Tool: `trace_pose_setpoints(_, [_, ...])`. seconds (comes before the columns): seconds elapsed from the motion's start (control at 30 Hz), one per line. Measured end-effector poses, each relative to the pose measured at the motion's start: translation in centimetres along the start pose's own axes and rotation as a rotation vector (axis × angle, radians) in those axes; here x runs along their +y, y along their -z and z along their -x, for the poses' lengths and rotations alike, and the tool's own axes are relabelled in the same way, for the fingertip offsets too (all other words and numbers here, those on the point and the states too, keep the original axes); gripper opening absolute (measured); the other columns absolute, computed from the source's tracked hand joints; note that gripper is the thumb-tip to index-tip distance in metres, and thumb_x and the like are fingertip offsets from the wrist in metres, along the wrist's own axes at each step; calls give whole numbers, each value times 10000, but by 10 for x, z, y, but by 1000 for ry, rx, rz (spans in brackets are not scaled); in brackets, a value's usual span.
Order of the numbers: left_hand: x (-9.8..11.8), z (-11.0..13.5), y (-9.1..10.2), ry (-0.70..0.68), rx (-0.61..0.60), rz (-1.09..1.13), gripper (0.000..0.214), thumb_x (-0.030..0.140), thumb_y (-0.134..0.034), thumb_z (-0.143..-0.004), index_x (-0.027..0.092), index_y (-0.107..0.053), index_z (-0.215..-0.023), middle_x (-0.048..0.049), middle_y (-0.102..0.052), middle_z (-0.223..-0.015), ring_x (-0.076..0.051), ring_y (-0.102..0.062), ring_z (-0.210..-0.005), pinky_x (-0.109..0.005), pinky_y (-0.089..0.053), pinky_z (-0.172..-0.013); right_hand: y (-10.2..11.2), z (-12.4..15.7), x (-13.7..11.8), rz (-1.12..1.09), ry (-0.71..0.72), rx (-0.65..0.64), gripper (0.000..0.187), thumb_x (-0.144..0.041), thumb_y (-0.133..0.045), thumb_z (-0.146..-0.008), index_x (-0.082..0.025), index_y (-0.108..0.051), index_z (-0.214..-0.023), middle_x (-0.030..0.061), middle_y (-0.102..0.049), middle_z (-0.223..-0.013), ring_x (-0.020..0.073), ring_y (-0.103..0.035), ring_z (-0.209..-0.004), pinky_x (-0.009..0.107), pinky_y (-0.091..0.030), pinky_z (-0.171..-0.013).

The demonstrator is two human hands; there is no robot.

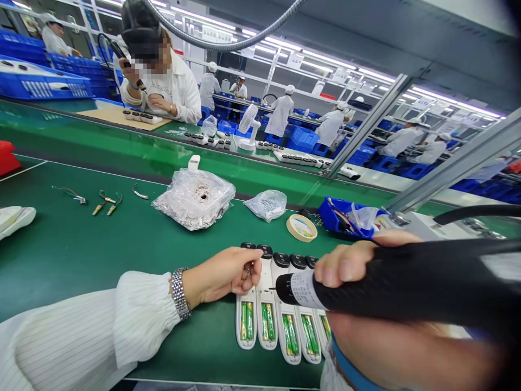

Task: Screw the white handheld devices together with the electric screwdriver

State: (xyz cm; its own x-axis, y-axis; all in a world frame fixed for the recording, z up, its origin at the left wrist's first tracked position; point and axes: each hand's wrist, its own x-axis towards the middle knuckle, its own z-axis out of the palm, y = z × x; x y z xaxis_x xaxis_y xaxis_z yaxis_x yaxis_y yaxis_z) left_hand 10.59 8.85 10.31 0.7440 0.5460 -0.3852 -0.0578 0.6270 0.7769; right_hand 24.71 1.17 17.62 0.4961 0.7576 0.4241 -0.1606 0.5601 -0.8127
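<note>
On the green work mat lies a row of several white handheld devices (266, 274) with black ends. Pairs of green batteries (290, 332) sit in their uncovered compartments. My left hand (228, 274) is over the two leftmost devices, fingers curled and thumb and index fingertips close together at a black end. Whatever those fingertips may hold is too small to make out. In my right hand (378, 339) is a black electric screwdriver (391, 285), held nearly level. Its thin bit points left over the second device; whether it touches cannot be seen.
Beyond the devices are a plastic bag of small white parts (195, 198), a smaller clear bag (266, 205), a tape roll (302, 227) and a blue bin (345, 220). Wired parts (106, 201) lie left. A metal post (366, 125) rises right. Across the line sits a co-worker (179, 87).
</note>
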Motion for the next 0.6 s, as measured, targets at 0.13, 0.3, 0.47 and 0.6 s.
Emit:
trace_pose_setpoints(0.13, [5, -2, 9, -11, 54, 22, 340, 403, -488, -854, 138, -524, -644, 20, -512, -520, -46, -390, -396, -196, -214, -402, -9, 2, 18, 29, -2, 35, 628, -783, -557, -583, -195, -622, -791, -10, -527, -572, 171, -498, -377, 316, -399, -352])
trace_pose_setpoints(0.3, [-1, -5, 15, 22, 45, 10, 338, 445, -564, -803, 119, -594, -722, 18, -515, -512, -54, -392, -390, -203, -195, -399, -11, 6, 34, 85, 10, -147, 618, -760, -438, -701, -193, -639, -842, -7, -549, -534, 170, -521, -401, 295, -412, -369])
trace_pose_setpoints(0.47, [-4, -5, 17, 31, 7, 7, 355, 472, -629, -747, 117, -631, -765, 27, -502, -501, -58, -381, -398, -206, -184, -394, -13, 3, 39, 23, -24, -228, 538, -726, -482, -699, -215, -633, -771, -16, -580, -541, 153, -512, -377, 280, -418, -345])
trace_pose_setpoints(0.6, [-4, -5, 17, 27, 4, 1, 365, 489, -632, -736, 124, -626, -754, 30, -494, -485, -61, -379, -397, -208, -173, -389, -20, 2, 38, -2, -49, -231, 481, -684, -543, -686, -219, -650, -749, -17, -580, -523, 154, -507, -361, 283, -414, -336])
